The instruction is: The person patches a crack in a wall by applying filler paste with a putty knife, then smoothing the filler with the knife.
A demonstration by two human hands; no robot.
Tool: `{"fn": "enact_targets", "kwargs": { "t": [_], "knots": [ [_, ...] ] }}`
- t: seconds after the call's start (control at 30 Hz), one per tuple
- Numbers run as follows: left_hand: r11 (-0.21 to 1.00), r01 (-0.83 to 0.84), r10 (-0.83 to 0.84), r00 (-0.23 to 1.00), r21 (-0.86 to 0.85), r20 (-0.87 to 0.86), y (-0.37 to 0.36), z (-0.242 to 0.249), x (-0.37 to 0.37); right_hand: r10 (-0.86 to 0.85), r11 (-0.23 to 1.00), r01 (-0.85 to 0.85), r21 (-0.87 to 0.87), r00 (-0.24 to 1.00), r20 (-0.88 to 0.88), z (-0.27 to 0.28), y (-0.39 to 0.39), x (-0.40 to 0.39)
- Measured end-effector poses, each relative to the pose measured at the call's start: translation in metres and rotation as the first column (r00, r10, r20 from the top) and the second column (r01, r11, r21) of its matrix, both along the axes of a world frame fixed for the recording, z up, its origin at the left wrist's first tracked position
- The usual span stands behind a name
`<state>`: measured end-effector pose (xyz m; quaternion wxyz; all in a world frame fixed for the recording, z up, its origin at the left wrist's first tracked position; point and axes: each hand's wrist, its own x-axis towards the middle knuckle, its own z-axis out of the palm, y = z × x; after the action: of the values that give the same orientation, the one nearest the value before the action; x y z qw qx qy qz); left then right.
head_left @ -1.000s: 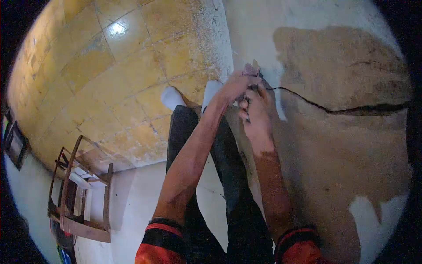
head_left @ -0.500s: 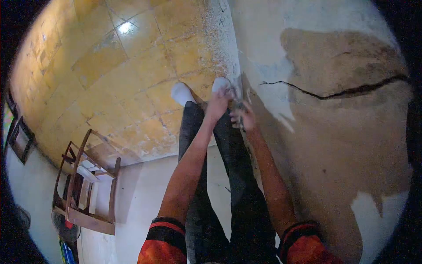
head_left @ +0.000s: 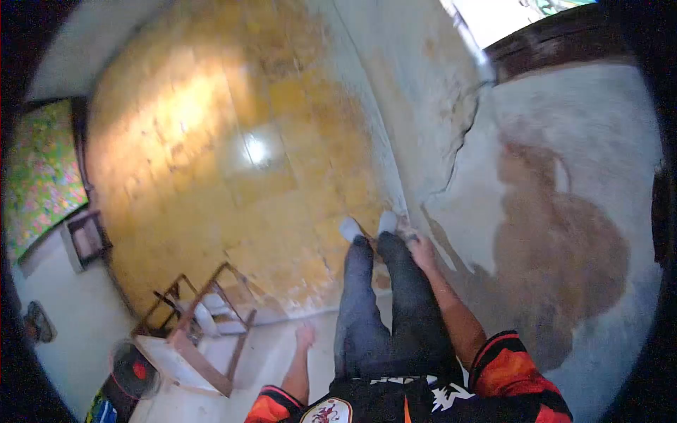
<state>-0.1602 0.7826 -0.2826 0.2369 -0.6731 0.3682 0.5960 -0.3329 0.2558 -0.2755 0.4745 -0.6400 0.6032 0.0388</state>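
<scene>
Dark and blurred, a small object (head_left: 412, 238) sits at the fingertips of your right hand (head_left: 424, 254), whose fingers curl on it beside your trousers (head_left: 412, 289). Your left hand (head_left: 305, 335) is near the wooden chair (head_left: 201, 365); I cannot tell its fingers' state. Yellow floor tiles (head_left: 247, 197) lie beyond.

Bare right hand (head_left: 422, 251): fingers curled around a small dark blurred object (head_left: 412, 239), near the dark-trousered legs (head_left: 417, 310).
Bare left hand (head_left: 305, 335): blurred, near a brown wooden chair frame (head_left: 202, 364).
White-socked feet (head_left: 350, 229): on the yellow square-tiled floor (head_left: 300, 183).
Pale patchy plaster wall (head_left: 592, 113): split by a jagged dark crack (head_left: 462, 146).
</scene>
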Motion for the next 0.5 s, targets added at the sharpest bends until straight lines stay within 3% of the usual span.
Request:
{"fn": "enact_targets", "kwargs": {
  "t": [0.03,0.1,0.17,0.23,0.27,0.3,0.37,0.4,0.47,0.5],
  "knots": [
    [0.621,-0.724,0.738,0.669,0.299,0.088,-0.007,0.035,0.009,0.038,0.977,-0.079,-0.197,0.979,-0.200,0.027,-0.006,0.004],
    [0.544,-0.813,0.832,0.555,0.207,-0.006,-0.005,0.085,0.037,0.005,1.000,-0.002,0.013,0.973,-0.230,0.071,-0.023,0.001],
    [0.445,-0.884,0.892,0.451,0.145,0.011,-0.026,0.111,0.077,0.096,0.959,-0.076,-0.273,0.994,0.060,0.115,-0.017,-0.012],
    [0.309,-0.950,0.951,0.309,0.048,-0.002,-0.064,0.123,0.126,0.137,0.930,-0.158,-0.331,0.987,-0.086,0.092,0.005,-0.047],
    [0.238,-0.971,0.971,0.237,0.001,-0.031,-0.087,0.123,0.152,0.231,0.962,-0.253,-0.104,0.955,-0.185,0.123,0.005,-0.043],
    [0.203,-0.979,0.977,0.204,-0.036,-0.058,-0.118,0.128,0.179,0.158,0.984,-0.167,-0.068,0.979,-0.127,0.139,0.013,-0.044],
    [0.173,-0.980,0.978,0.182,-0.097,-0.103,-0.188,0.144,0.231,-0.008,1.000,0.008,0.010,1.000,-0.021,0.173,0.028,-0.045],
    [0.161,-0.980,0.977,0.176,-0.116,-0.124,-0.227,0.158,0.257,-0.028,0.999,0.031,0.042,0.997,-0.076,0.155,0.041,-0.052],
    [0.235,-0.947,0.937,0.281,-0.219,-0.206,-0.294,0.171,0.308,0.192,0.981,-0.193,0.031,0.918,-0.348,0.081,0.081,-0.073],
    [0.264,-0.928,0.913,0.329,-0.263,-0.243,-0.325,0.178,0.332,0.298,0.948,-0.317,0.030,0.849,-0.436,0.078,0.090,-0.066]
  ]
}}
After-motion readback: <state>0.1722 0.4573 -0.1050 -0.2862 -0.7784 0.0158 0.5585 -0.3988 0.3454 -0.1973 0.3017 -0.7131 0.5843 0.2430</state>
